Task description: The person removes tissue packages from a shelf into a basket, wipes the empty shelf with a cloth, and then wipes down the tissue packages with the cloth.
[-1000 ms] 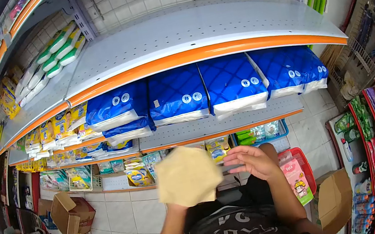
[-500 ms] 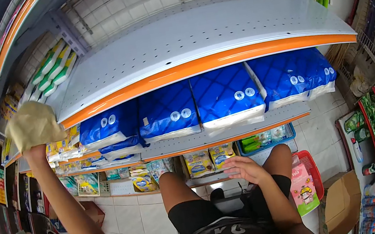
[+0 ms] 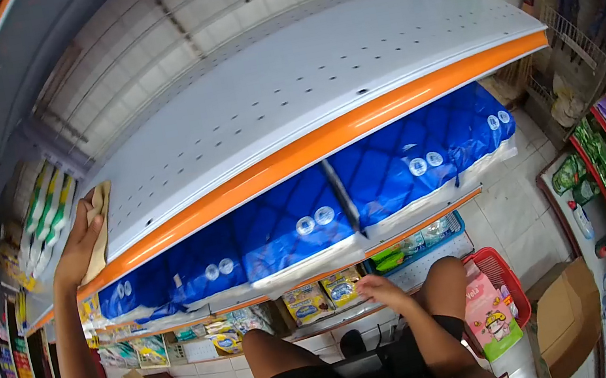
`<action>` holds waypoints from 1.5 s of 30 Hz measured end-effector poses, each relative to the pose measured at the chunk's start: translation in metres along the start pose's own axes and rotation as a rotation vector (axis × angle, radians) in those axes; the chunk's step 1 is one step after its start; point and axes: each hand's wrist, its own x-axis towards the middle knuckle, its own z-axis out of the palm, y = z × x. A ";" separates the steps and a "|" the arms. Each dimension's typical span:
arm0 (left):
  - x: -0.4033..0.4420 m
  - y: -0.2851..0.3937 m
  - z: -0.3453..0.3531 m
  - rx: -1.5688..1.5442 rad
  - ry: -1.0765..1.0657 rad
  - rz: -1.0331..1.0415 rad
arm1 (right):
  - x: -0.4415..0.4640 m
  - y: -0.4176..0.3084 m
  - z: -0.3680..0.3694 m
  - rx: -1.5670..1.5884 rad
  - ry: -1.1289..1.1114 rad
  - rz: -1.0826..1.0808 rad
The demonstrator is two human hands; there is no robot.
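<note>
A cloth at the left end of the upper shelf, baskets below.

The left hand [image 3: 80, 246], fingers partly bent, holds the pale cloth [image 3: 98, 254] against the shelf [image 3: 286, 88], close to its orange edge. The right hand [image 3: 386, 292] is low, near the yellow packs [image 3: 306, 303] – how far it opens, or whether it holds something, I cannot tell. The blue basket [image 3: 459, 221] contains green and pale packs; the red basket [image 3: 522, 302] has small items – the pink pack [image 3: 489, 312] overlaps it.
</note>
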 end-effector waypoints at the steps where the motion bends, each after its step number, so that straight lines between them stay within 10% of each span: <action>1: 0.008 0.020 0.008 -0.049 -0.027 0.022 | 0.007 0.004 0.004 0.013 0.008 -0.001; 17: 0.165 0.385 0.171 -0.323 -0.452 0.636 | 0.088 0.044 0.024 -0.396 -0.139 -0.279; 24: 0.240 0.518 0.251 -0.128 -0.060 1.152 | 0.067 0.022 0.005 -0.626 0.045 -0.447; 32: 0.194 0.471 0.209 0.014 -0.275 1.005 | 0.074 0.038 0.001 -0.614 0.083 -0.400; 45: 0.029 0.182 0.056 0.123 -0.232 0.499 | 0.065 0.038 0.005 -0.997 0.014 -0.149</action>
